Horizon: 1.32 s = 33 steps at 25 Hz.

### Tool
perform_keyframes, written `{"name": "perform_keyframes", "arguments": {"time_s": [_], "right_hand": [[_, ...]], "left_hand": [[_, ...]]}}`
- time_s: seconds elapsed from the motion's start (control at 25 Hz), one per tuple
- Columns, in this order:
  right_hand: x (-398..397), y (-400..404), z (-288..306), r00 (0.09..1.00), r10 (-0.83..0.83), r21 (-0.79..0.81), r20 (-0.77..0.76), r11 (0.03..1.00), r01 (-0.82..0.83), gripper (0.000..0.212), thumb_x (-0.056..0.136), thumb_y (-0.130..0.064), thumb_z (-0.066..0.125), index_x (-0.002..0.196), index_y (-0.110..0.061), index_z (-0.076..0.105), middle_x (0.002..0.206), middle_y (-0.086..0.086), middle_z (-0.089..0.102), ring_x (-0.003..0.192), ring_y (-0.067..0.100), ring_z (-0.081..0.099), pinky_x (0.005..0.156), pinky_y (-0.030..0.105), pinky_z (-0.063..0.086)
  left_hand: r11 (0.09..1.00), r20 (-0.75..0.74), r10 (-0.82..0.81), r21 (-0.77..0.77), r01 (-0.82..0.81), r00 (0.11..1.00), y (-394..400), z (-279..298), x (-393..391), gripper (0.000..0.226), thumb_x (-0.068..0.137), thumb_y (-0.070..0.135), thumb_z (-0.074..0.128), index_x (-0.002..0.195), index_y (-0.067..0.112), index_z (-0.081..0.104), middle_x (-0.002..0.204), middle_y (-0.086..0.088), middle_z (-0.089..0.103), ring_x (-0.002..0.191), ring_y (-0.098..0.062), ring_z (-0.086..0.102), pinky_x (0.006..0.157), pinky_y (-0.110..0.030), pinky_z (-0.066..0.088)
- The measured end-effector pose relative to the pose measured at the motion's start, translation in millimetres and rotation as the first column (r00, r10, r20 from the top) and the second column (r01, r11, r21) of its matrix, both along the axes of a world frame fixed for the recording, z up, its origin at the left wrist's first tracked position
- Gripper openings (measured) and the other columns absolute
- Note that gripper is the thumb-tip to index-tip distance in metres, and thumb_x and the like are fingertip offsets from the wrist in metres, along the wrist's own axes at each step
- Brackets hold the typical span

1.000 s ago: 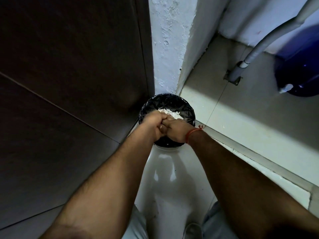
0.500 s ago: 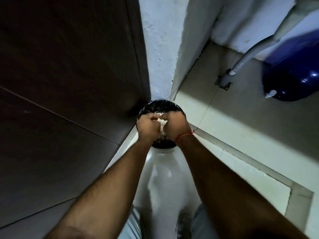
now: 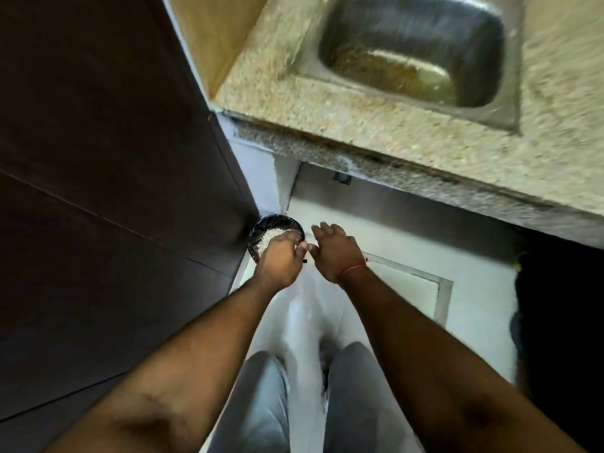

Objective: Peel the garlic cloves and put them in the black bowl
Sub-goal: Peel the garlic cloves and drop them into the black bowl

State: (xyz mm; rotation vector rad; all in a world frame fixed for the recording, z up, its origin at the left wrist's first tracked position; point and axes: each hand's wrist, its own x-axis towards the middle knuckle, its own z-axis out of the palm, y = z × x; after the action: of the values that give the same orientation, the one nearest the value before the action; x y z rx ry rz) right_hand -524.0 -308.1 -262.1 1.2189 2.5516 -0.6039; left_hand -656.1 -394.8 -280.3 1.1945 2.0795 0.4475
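Change: my view has swung up, bringing a sink [image 3: 411, 50] into sight; my hands have parted.
Left grip [image 3: 277, 256]: curled over black bowl [image 3: 258, 230], contents unclear.
Right grip [image 3: 333, 250]: relaxed, empty.
Bowl: on floor, by dark wall.

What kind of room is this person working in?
Most likely a home kitchen. A stainless steel sink is set into a speckled granite countertop, and a round black bowl holding pale bits sits on the pale tiled floor beside a dark brown cabinet panel.
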Motion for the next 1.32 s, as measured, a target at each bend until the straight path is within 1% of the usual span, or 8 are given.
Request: {"name": "perform_keyframes", "arguments": {"time_s": [0.12, 0.24, 0.48, 0.72, 1.0, 1.08, 1.2, 1.32], "right_hand": [[52, -18, 108, 0.994, -0.106, 0.032, -0.015, 0.994, 0.106, 0.05, 0.105, -0.042, 0.042, 0.15, -0.02, 0.039, 0.159, 0.005, 0.038, 0.145, 0.029, 0.033, 0.107, 0.05, 0.04], [105, -40, 187, 0.974, -0.222, 0.051, -0.046, 0.973, 0.225, 0.054, 0.106, -0.045, 0.038, 0.153, -0.021, 0.036, 0.163, 0.006, 0.033, 0.149, 0.028, 0.029, 0.111, 0.049, 0.036], [233, -94, 273, 0.864, -0.495, 0.136, -0.094, 0.853, 0.503, 0.058, 0.106, -0.043, 0.04, 0.158, -0.021, 0.029, 0.166, 0.006, 0.027, 0.152, 0.028, 0.024, 0.117, 0.049, 0.032], [374, -165, 290, 0.705, -0.697, 0.164, -0.129, 0.687, 0.708, 0.058, 0.103, -0.034, 0.046, 0.157, -0.018, 0.032, 0.164, 0.008, 0.032, 0.15, 0.028, 0.029, 0.117, 0.047, 0.034], [531, -260, 273, 0.512, -0.846, 0.127, -0.151, 0.497, 0.858, 0.061, 0.096, -0.026, 0.055, 0.153, -0.012, 0.039, 0.157, 0.012, 0.042, 0.143, 0.032, 0.039, 0.117, 0.043, 0.036], [571, -288, 264, 0.431, -0.89, 0.09, -0.149, 0.422, 0.902, 0.061, 0.092, -0.026, 0.058, 0.15, -0.011, 0.044, 0.151, 0.014, 0.05, 0.137, 0.033, 0.047, 0.113, 0.042, 0.041], [612, -320, 254, 0.325, -0.933, 0.034, -0.153, 0.324, 0.945, 0.056, 0.087, -0.024, 0.061, 0.14, -0.008, 0.054, 0.134, 0.018, 0.061, 0.122, 0.038, 0.058, 0.101, 0.041, 0.05], [642, -343, 241, 0.264, -0.958, 0.032, -0.116, 0.262, 0.965, 0.054, 0.085, -0.02, 0.067, 0.137, -0.011, 0.056, 0.129, 0.016, 0.064, 0.118, 0.036, 0.06, 0.097, 0.038, 0.051]], "left_hand": [[0.984, -0.04, -0.179, -0.011, 0.178, 0.983, -4, 102, 33, 0.069, 0.098, 0.059, 0.027, 0.139, 0.01, 0.054, 0.139, -0.015, 0.06, 0.131, -0.034, 0.052, 0.108, -0.047, 0.044], [0.936, -0.096, -0.349, 0.012, 0.352, 0.932, -6, 186, 72, 0.062, 0.105, 0.049, 0.036, 0.149, 0.007, 0.045, 0.151, -0.018, 0.05, 0.142, -0.033, 0.043, 0.117, -0.044, 0.035], [0.746, -0.191, -0.629, 0.128, 0.654, 0.754, -7, 271, 193, 0.058, 0.107, 0.046, 0.039, 0.151, 0.008, 0.043, 0.156, -0.019, 0.044, 0.147, -0.032, 0.038, 0.12, -0.041, 0.032], [0.538, -0.215, -0.805, 0.124, 0.833, 0.552, -42, 299, 343, 0.064, 0.106, 0.054, 0.035, 0.153, 0.01, 0.041, 0.158, -0.016, 0.044, 0.148, -0.03, 0.037, 0.12, -0.042, 0.033], [0.307, -0.201, -0.929, 0.056, 0.95, 0.312, -103, 289, 520, 0.067, 0.104, 0.055, 0.035, 0.152, 0.009, 0.044, 0.156, -0.016, 0.046, 0.146, -0.033, 0.039, 0.12, -0.042, 0.035], [0.235, -0.163, -0.958, 0.031, 0.971, 0.237, -123, 284, 565, 0.068, 0.102, 0.056, 0.033, 0.15, 0.01, 0.047, 0.153, -0.018, 0.049, 0.142, -0.035, 0.043, 0.117, -0.042, 0.038], [0.171, -0.153, -0.974, -0.001, 0.985, 0.169, -142, 274, 610, 0.06, 0.094, 0.049, 0.042, 0.136, 0.009, 0.059, 0.131, -0.02, 0.062, 0.123, -0.04, 0.056, 0.104, -0.042, 0.048], [0.098, -0.161, -0.983, -0.043, 0.994, 0.09, -156, 257, 643, 0.065, 0.089, 0.045, 0.042, 0.14, 0.008, 0.056, 0.135, -0.018, 0.062, 0.127, -0.037, 0.055, 0.109, -0.039, 0.045]]}}
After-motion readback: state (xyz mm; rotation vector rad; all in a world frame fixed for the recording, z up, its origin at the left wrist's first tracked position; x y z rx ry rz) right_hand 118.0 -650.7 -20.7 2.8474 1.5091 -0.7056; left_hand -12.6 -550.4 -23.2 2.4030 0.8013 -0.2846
